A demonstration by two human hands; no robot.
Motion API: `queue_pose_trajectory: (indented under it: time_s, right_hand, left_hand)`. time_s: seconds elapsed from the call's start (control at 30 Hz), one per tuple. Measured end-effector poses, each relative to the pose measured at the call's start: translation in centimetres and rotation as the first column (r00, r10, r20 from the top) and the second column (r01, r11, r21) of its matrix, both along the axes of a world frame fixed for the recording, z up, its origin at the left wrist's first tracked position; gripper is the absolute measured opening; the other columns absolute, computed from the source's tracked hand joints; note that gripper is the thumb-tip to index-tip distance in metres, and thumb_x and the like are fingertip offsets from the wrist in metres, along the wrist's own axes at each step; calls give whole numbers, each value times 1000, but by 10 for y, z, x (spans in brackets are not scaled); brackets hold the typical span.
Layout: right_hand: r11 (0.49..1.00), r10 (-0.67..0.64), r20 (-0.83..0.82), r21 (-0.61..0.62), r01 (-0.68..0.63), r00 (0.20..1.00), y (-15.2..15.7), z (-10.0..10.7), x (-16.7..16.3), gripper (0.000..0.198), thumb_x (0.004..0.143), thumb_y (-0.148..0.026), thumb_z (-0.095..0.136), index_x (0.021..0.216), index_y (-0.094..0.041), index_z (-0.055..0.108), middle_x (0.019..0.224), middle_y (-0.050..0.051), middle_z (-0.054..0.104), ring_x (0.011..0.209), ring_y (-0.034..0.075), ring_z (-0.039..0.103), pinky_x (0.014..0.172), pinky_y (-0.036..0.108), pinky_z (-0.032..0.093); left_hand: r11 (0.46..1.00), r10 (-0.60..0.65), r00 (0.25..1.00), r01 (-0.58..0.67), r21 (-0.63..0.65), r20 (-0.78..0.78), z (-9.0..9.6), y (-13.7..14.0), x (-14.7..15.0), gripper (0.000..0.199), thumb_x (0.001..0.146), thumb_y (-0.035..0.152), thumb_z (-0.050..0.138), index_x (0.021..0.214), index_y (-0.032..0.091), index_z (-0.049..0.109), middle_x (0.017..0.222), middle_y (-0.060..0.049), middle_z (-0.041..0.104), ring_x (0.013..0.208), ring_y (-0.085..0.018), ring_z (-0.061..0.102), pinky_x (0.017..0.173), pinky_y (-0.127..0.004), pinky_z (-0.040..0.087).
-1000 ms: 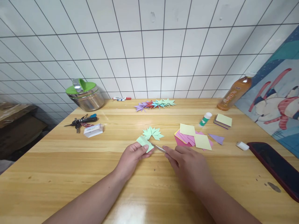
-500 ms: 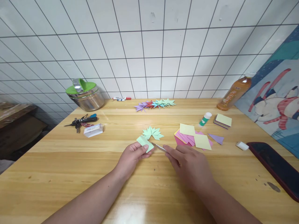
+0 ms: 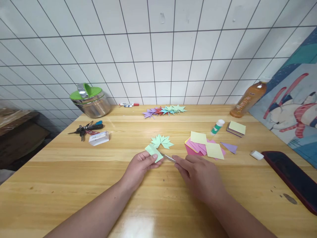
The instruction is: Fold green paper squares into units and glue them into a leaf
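Beyond both hands (image 3: 140, 165): tabletop (image 3: 128, 138), tiled wall (image 3: 160, 46)

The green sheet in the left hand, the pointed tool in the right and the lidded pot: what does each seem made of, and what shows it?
Green sheet: apparently matt paper, by its thin, crisp edges.
Pointed tool: probably smooth metal, by its silvery glint.
Lidded pot: shiny metal body, perhaps steel, by its bright reflections; the green lid may be plastic, by its even colour.

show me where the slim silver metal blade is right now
In the head view, the slim silver metal blade is just below centre, in the right hand, its tip beside the pale green paper piece in the left hand.
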State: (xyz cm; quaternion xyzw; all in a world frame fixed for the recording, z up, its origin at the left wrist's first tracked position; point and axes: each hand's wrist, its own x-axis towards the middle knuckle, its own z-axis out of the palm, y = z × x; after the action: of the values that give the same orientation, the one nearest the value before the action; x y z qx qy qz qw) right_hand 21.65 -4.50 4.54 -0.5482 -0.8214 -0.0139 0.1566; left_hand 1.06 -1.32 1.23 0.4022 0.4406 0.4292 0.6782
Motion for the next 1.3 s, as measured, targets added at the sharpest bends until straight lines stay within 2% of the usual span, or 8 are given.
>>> queue_pose_trajectory:
  time_s: [0.27, 0.4, 0.53, 0.63, 0.7, 0.93, 1.07, 1.3]
  right_hand:
    - [998, 13, 8, -59, -12, 1000, 0, 0, -4, 29, 91, -35, 41, 117, -34, 54, 69, -2, 61, 61, 15, 55, 51, 25, 25]
    - [1000, 2, -22, -27, -2, 1000, -2, -5, -6, 31, 92, -36, 40, 120, -32, 53, 73, 0, 63, 65, 15, 56, 52, 25, 28]
    - [999, 17, -25, 39, -16, 1000, -2, -9, -6, 33, 91, -34, 42, 123, -35, 51, 68, -1, 60, 61, 14, 54, 52, 24, 27]
    - [997, 42, -14, 60, -41, 999, -1, -9, -5, 33, 91, -32, 44, 122, -36, 52, 66, -2, 59, 59, 13, 52, 52, 24, 27]
    - [997, 46, -9, 65, -45, 999, -1, -8, -5, 32, 90, -32, 44, 121, -36, 53, 66, -2, 59, 59, 13, 52, 52, 24, 27]
    - [994, 84, 1, 72, -84, 996, -4, -5, -7, 38, 91, -30, 44, 128, -38, 45, 64, -2, 56, 58, 13, 51, 51, 24, 26]
    - [993, 85, 5, 84, -85, 996, -4, -6, -8, 41, 90, -29, 44, 130, -38, 42, 64, -3, 56, 58, 13, 51, 51, 24, 27]
    - [997, 41, 3, 69, -41, 999, -3, -6, -6, 32, 90, -31, 46, 120, -34, 54, 67, -2, 60, 58, 13, 53, 51, 24, 26]
  left_hand:
    - [991, -83, 996, 85, 99, -24, 3, -2, 2, 21, 81, 29, 61, 91, 13, 69, 75, -5, 65, 71, -13, 55, 70, -24, 42]
    - [986, -106, 994, 110, 125, -40, 4, -3, 4, 20, 81, 29, 60, 88, 13, 69, 72, -3, 64, 69, -12, 53, 67, -22, 40]
    - [992, -88, 995, 91, 86, -38, 4, -4, 3, 22, 80, 29, 62, 94, 14, 69, 85, -7, 68, 82, -17, 58, 74, -26, 42]
    - [994, -59, 995, 51, 99, 78, 7, -5, 3, 39, 76, 23, 67, 114, 20, 60, 108, -8, 66, 101, -21, 56, 87, -30, 40]
    - [994, -49, 984, 31, 107, 169, 9, -6, 3, 48, 74, 23, 68, 120, 23, 55, 115, -8, 63, 109, -22, 53, 92, -32, 37]
    - [999, 11, 984, -18, 40, 179, 2, -2, 4, 13, 77, 23, 66, 87, 15, 70, 81, -5, 71, 83, -16, 60, 85, -28, 40]
    - [999, -6, 988, 0, 35, 156, 1, -1, 5, 14, 77, 24, 66, 86, 14, 71, 81, -5, 71, 82, -16, 60, 84, -27, 40]
    - [999, 12, 994, -16, 30, 112, 1, -1, 4, 17, 75, 28, 67, 86, 16, 72, 81, -4, 71, 80, -15, 58, 81, -26, 40]
